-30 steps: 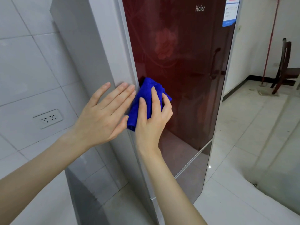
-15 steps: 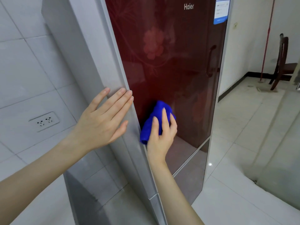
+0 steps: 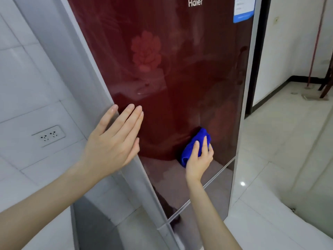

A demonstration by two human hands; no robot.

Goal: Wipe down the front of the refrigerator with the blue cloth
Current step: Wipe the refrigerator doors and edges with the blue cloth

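Observation:
The refrigerator has a glossy dark red front with a flower pattern and a grey side panel. My right hand presses the bunched blue cloth against the lower right part of the upper door, just above the seam to the lower door. My fingers cover much of the cloth. My left hand lies flat with fingers spread over the refrigerator's left front edge, holding nothing.
A wall socket sits in the white tiled wall at the left. A blue-edged label is stuck at the door's top right. White floor tiles stretch to the right, with dark chair legs and a red pole at the far right.
My right hand has slid the cloth down and to the right across the red door. My left hand has shifted from the grey side panel onto the front edge.

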